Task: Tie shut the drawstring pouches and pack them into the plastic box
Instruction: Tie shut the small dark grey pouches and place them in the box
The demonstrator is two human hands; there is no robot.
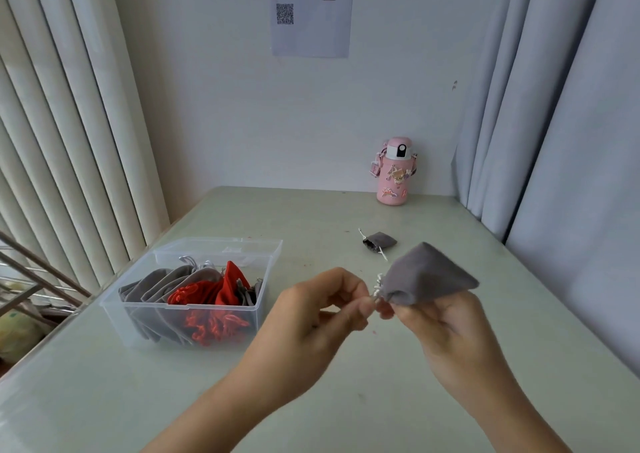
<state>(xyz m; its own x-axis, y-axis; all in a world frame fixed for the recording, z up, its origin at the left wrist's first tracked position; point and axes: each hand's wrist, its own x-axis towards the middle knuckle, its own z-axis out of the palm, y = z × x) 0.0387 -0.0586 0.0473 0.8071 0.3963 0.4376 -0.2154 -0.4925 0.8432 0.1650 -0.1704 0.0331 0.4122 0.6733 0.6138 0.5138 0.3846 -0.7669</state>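
Our left hand (322, 310) pinches the white drawstring (378, 288) and our right hand (440, 324) grips the grey pouch (426, 276) by its gathered neck, above the table (104, 400). We judge the tying half done. Grey and red pouches already sit in the plastic box (114, 317) at left. A second grey pouch (380, 241) lies beyond, not yet packed.

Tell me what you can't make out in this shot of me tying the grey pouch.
Head view:
1. Knot in the drawstring of the grey pouch: blurred, partly covered by the fingers of the left hand and right hand.
2. Count of packed pouches in the plastic box: they overlap.
3. Text on the wall sheet: too small.
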